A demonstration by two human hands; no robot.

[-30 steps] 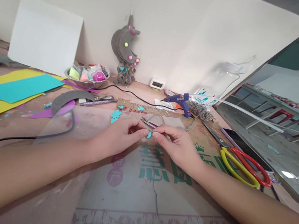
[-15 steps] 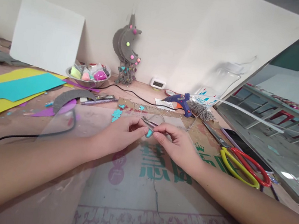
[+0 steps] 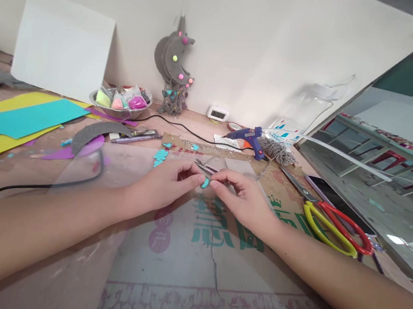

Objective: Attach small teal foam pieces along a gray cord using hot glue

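My left hand [image 3: 168, 182] and my right hand [image 3: 241, 197] meet at the middle of the table, fingertips pinched together on a small teal foam piece [image 3: 205, 182]. Both hands rest over a clear plastic sheet [image 3: 117, 172] that lies on flattened cardboard [image 3: 213, 260]. Just behind my fingers lies a thin metal tool [image 3: 204, 167], and a cluster of small teal cut-outs [image 3: 159, 157] sits to the left of it.
A blue glue gun [image 3: 246, 138] with a black cord lies behind. Red and yellow scissors [image 3: 336, 227] and a phone [image 3: 335, 196] are at the right. Teal and yellow foam sheets [image 3: 11, 121], a grey foam arc [image 3: 96, 132], a bowl of clay packets [image 3: 120, 102] and a grey moon decoration [image 3: 173, 66] stand left and behind.
Both hands stay pinched on the teal piece; they have shifted only slightly, and the view has moved a little.
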